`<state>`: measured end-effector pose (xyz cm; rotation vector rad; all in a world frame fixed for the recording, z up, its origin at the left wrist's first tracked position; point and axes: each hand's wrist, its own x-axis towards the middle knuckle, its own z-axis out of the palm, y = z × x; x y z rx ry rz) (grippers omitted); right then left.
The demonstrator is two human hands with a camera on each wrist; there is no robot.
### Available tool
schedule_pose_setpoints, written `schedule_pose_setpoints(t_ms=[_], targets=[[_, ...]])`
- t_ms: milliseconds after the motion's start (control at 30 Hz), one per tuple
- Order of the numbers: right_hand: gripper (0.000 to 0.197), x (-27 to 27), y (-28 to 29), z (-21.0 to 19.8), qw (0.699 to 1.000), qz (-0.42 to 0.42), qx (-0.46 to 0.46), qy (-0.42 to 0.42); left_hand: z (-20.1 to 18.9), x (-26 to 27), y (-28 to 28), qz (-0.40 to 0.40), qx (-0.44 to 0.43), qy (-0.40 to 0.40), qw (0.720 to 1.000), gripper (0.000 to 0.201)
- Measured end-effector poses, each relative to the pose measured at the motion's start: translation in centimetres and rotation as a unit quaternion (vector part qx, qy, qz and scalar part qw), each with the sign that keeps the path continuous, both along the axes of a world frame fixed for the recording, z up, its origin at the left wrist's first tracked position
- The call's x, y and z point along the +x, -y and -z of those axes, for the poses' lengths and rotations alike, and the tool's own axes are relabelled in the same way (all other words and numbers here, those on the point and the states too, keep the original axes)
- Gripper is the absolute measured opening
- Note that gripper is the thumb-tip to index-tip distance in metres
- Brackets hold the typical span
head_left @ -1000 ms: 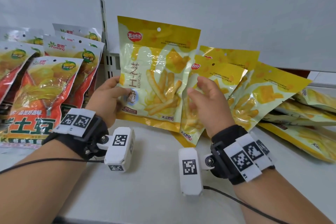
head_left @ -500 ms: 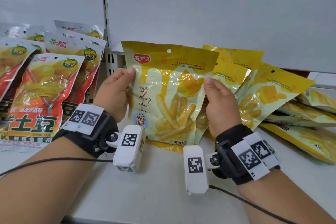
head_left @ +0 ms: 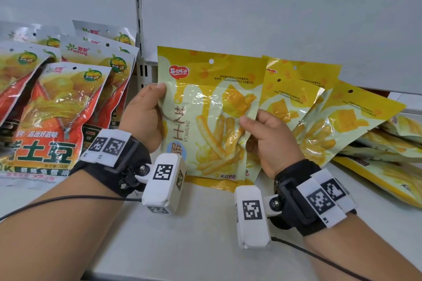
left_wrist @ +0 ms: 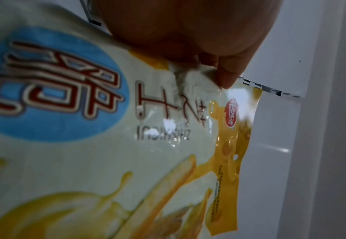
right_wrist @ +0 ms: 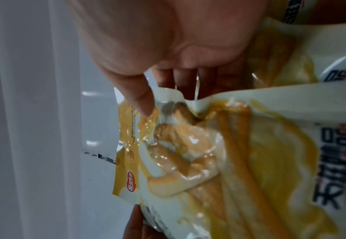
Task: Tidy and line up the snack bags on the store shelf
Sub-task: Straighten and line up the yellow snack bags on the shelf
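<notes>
Yellow cheese-stick bag (head_left: 212,118) upright at centre of the white shelf (head_left: 205,223), bottom edge on or just above the shelf board, front print facing near

Left hand (head_left: 146,118): grip clamped on the bag's left edge, thumb on the front face, fingers behind; confirmed in left wrist view, thumb tip (left_wrist: 227,77) pressing a crease into the film of the bag (left_wrist: 127,145)

Right hand (head_left: 271,141): grip clamped on the bag's right edge at mid-height, thumb in front, fingers tucked behind; right wrist view shows thumb (right_wrist: 141,100) dimpling the front of the bag (right_wrist: 209,161), remaining fingers hidden behind the film

Just right of the held bag: second yellow bag (head_left: 294,91) standing behind and overlapping it, then third yellow bag (head_left: 349,125) tilted to the right, leaning toward the back panel

Far right: several more yellow bags (head_left: 388,157) lying flat and stacked on the shelf, not upright

Left section, past the slotted upright (head_left: 138,18): red-and-orange potato snack bags (head_left: 57,121) standing in overlapping rows, leaning back, tops pointing far

Black wrist straps with white coded tags on both forearms; white camera modules (head_left: 164,180) hanging on the inner side of each wrist, thin black cables trailing toward the near edge

Back panel (head_left: 274,18) plain white
</notes>
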<state>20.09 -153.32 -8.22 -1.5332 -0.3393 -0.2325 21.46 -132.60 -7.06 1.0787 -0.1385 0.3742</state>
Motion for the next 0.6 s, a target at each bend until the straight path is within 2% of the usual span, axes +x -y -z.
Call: schedule_pose_setpoints(t_ms=[133,200,267,367,500,600], targets=[[0.026,0.1,-0.1,0.3,0.998,0.040,-0.039,-0.010,0.3,-0.1,-0.5,0.010,0.011,-0.011,1.000,0.047],[0.029,0.2,0.1,0.4,0.996,0.075,-0.037,-0.007,0.8,0.0,-0.8,0.016,0.050,-0.020,0.998,0.046],[0.021,0.4,0.2,0.4,0.996,0.089,-0.016,-0.007,1.5,0.1,-1.2,0.037,0.105,-0.036,0.993,0.040],[0.023,0.7,0.4,0.4,0.994,0.097,0.036,-0.022,2.2,0.2,-1.5,0.057,0.159,-0.058,0.984,0.018],[0.008,0.5,0.2,0.2,0.994,0.059,0.080,-0.048,2.2,0.3,-1.6,0.020,0.149,-0.070,0.986,0.026],[0.005,0.2,-0.1,0.3,0.996,0.015,0.070,-0.054,2.1,0.4,-1.7,-0.004,0.118,-0.064,0.991,0.027]])
